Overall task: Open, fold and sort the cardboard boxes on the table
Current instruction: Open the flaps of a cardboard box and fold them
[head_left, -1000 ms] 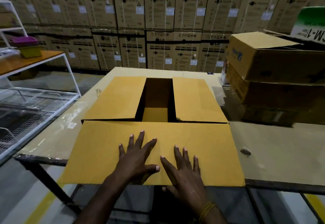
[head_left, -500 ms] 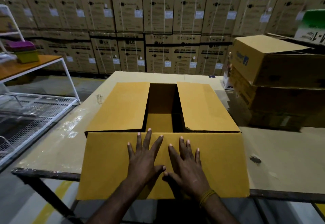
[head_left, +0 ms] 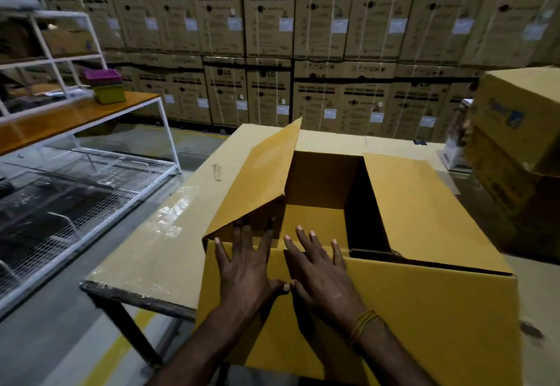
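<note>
Flanking box [head_left: 409, 310]: stacked cartons [head_left: 515, 149] right.

Warehouse, wall of stacked LG washing-machine cartons [head_left: 318, 19] with labels and strapping, concrete floor with yellow line [head_left: 121, 352], white metal-frame shelving [head_left: 60, 40], wire mesh rack [head_left: 91, 191], cardboard-covered worktop [head_left: 145, 261]
</note>
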Tool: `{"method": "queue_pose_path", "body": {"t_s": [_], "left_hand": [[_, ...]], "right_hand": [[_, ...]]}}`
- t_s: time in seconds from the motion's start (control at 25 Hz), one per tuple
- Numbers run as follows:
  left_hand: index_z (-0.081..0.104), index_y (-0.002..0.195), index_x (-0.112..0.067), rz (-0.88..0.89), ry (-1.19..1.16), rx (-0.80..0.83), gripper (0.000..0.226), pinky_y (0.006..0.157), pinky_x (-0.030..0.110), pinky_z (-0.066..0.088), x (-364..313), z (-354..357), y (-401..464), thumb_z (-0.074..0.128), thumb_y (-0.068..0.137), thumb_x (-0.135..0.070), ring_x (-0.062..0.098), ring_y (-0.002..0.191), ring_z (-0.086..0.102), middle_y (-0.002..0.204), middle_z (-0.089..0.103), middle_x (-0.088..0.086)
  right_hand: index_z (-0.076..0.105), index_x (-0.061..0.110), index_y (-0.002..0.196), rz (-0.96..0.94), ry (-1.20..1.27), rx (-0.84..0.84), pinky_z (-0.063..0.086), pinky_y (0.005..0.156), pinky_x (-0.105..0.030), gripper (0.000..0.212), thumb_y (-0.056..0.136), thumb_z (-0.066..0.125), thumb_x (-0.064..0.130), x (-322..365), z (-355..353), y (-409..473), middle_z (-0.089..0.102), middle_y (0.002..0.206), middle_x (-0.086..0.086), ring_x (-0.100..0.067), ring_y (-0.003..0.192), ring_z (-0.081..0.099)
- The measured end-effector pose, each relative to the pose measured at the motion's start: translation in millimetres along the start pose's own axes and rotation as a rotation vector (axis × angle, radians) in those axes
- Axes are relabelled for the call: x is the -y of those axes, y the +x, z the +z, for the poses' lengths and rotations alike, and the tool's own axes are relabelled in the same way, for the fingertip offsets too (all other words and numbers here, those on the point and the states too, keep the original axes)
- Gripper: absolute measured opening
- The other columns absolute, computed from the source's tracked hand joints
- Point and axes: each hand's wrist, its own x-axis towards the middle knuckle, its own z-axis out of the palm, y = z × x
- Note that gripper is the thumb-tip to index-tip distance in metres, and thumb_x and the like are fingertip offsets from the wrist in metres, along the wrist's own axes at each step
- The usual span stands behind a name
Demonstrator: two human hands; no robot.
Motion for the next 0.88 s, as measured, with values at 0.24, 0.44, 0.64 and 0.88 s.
{"method": "queue_pose_path", "body": {"t_s": [0.24,0.44,0.64,0.88], "left_hand": [[-0.036,0.144,-0.037,-0.08,0.06,0.022,0.129,0.112,0.067,-0.009,46.5,-6.7,13.3,0.059,0.068,-0.082,0.038,0.134,-0.044,0.144,-0.051,0.016],[0.007,0.153,-0.043,-0.146,0.07,0.122,0.106,0.113,0.065,0.01,74.8,-4.0,23.7,0.066,0.07,-0.073,0.047,0.146,-0.015,0.162,-0.02,0.013],[0.043,0.132,-0.037,-0.165,-0.133,0.015,0.062,0.095,0.043,0.046,86.4,4.2,14.0,0.068,0.08,-0.06,0.03,0.124,0.05,0.154,0.023,0.003],[0.03,0.141,-0.048,-0.086,-0.068,0.055,0.078,0.116,0.061,0.009,77.6,4.2,21.6,0.061,0.074,-0.073,0.036,0.148,0.014,0.162,0.005,0.009]], "right_hand": [[-0.003,0.035,0.155,-0.072,0.055,0.179,0.012,0.119,-0.053,0.081,0.097,0.054,0.041,43.4,-10.1,47.3,0.003,0.165,-0.002,-0.028,0.15,0.01],[0.007,0.041,0.153,-0.092,0.018,0.135,0.034,0.101,-0.039,0.076,0.097,0.055,0.023,44.6,-9.9,57.3,0.043,0.143,0.001,-0.023,0.124,0.045],[0.022,0.044,0.139,-0.004,0.057,0.017,0.044,0.087,-0.041,0.085,0.077,0.078,0.026,51.5,8.8,48.6,0.06,0.121,0.005,-0.02,0.105,0.06],[0.032,0.043,0.144,0.191,0.074,-0.008,0.037,0.101,-0.036,0.054,0.095,0.03,0.066,22.6,-1.4,34.1,0.057,0.129,0.009,-0.014,0.118,0.052]]}}
